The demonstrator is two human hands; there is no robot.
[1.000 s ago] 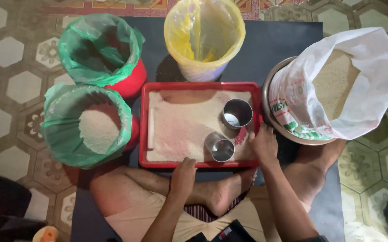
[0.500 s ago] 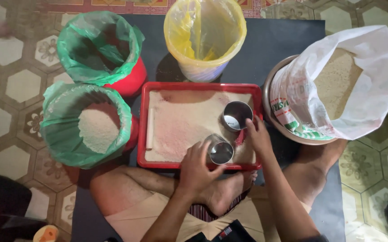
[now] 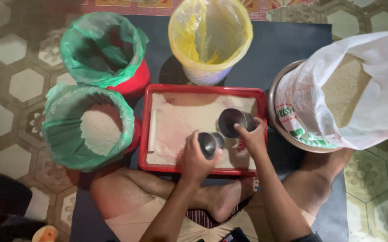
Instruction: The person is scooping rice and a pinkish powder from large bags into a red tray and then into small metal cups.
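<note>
A red tray (image 3: 205, 90) spread with pale grain lies on a dark mat before my crossed legs. My left hand (image 3: 195, 157) grips a small steel cup (image 3: 208, 144), tilted over the tray's near edge. My right hand (image 3: 250, 136) holds a second steel cup (image 3: 230, 122) by its rim, just beyond the first one. A short white stick (image 3: 151, 131) lies along the tray's left side.
Left of the tray stands a green-lined bucket of white grain (image 3: 96, 129). Behind it is a red bucket with a green liner (image 3: 105, 50). A yellow-lined bin (image 3: 209, 36) stands at the back. A white sack of grain in a metal basin (image 3: 346, 96) sits to the right.
My left hand moved from the tray's near rim onto the nearer steel cup and lifted it. My right hand shifted from that cup's side to the farther cup.
</note>
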